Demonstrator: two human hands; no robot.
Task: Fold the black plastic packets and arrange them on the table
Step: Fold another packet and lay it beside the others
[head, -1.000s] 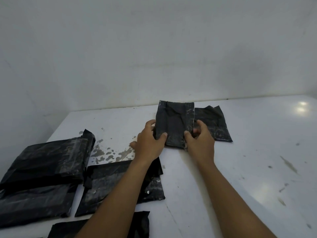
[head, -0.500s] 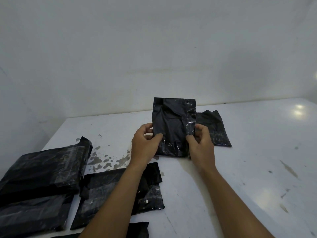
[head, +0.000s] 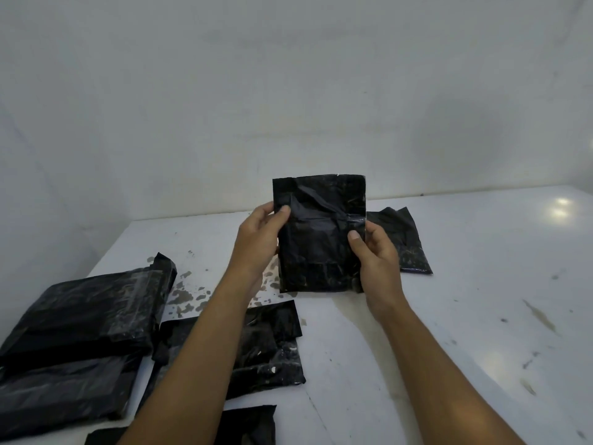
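Both hands are holding 1 black plastic packet [head: 321, 232] upright and clear of the surface [head: 481, 300], about centre of view. The left hand [head: 256, 242] is pinching its left edge, thumb lying on the front face, fingers going behind; the right hand [head: 377, 258] is gripping the right edge the same way, thumb sitting beside a glossy strip [head: 356, 200] running down that side. Front face is showing diagonal creases near the top, so I'm reading this as mid-fold or a check before placing; can't tell which. 1 smaller folded packet [head: 407, 242] is lying flat on the surface just behind the right hand, partly hidden by it. On the left, a bulky packet [head: 86, 309] is overlapping a lower packet [head: 57, 393], a flat packet [head: 272, 345] is lying under the left forearm, and 1 bottom packet [head: 250, 425] is poking in at the frame edge. My take on doing this step well: lowering the packet flat before creasing, not folding in the air, since thin film is likely springing back; running flat fingers from the middle outward to push air out; then setting it just beside the folded packet, edges lined up, not overlapping. Risk I'm expecting: slick plastic sliding on the glossy surface, so 1 hand pinning while the other is creasing.
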